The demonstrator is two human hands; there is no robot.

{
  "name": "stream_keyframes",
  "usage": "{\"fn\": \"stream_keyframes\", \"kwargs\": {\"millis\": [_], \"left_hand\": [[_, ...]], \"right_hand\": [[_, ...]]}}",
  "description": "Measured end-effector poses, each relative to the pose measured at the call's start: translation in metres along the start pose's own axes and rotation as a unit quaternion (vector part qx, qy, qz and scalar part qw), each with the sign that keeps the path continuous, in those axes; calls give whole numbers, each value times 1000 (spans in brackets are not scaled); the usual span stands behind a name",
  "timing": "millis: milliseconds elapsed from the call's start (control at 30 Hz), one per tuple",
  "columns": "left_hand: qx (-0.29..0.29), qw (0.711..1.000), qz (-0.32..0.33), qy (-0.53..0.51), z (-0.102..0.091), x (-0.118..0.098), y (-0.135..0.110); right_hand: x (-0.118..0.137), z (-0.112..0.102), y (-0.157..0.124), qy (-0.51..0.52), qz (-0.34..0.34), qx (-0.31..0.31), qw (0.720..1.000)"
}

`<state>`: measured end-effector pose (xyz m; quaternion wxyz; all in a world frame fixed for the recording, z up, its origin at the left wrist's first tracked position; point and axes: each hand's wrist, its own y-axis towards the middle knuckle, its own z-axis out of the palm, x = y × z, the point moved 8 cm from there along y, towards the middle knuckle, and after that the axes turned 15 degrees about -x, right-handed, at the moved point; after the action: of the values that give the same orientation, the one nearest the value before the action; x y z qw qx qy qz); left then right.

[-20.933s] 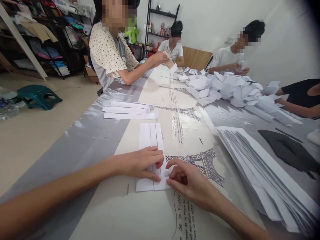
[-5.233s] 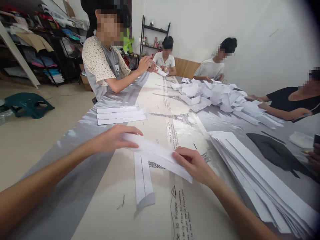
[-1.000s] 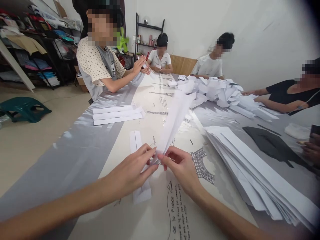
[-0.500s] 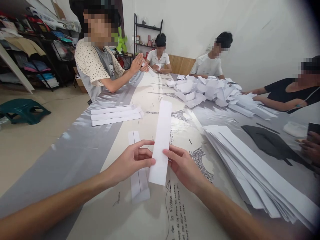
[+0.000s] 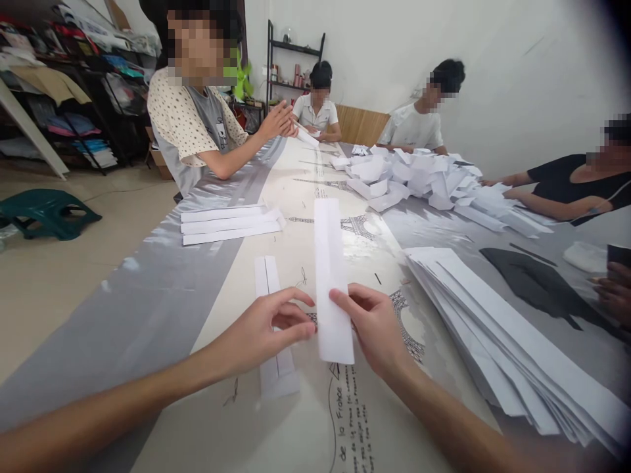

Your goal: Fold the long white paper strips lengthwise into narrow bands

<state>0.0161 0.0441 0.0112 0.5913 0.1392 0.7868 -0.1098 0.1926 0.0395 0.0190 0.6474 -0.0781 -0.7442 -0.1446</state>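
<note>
- Strip of white paper is held up over the cloth, nearly lengthwise, broad face in full view, likely so its edges can be checked.
- Right hand clamps it at the right edge, thumb in front, fingers behind; gripping below the middle seems to leave most of the length free.
- Left hand keeps thumb and forefinger apart at the left edge (touching or just short, I cannot tell), perhaps as a guide.
- Flat paper lies partly beneath that hand.
- Row of strips sits well apart from the loose pile, maybe for order.
- Stack fans out at right, seemingly within reach.
</note>
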Motion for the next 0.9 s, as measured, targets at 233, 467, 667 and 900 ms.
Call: {"fn": "stream_keyframes", "kwargs": {"millis": [233,467,667,900], "left_hand": [[-169,891,312,282,-25,-43,-8],[-83,819,346,450,15,-10,-17],[-47,827,317,461,4,9,0],[-16,867,309,391,-11,20,13]], "right_hand": [[29,6,-13,-499,-394,-6,772],[4,49,-53,-536,-385,106,744],[5,43,-52,-406,-277,239,837],[17,29,-43,-307,-336,360,814]]}}
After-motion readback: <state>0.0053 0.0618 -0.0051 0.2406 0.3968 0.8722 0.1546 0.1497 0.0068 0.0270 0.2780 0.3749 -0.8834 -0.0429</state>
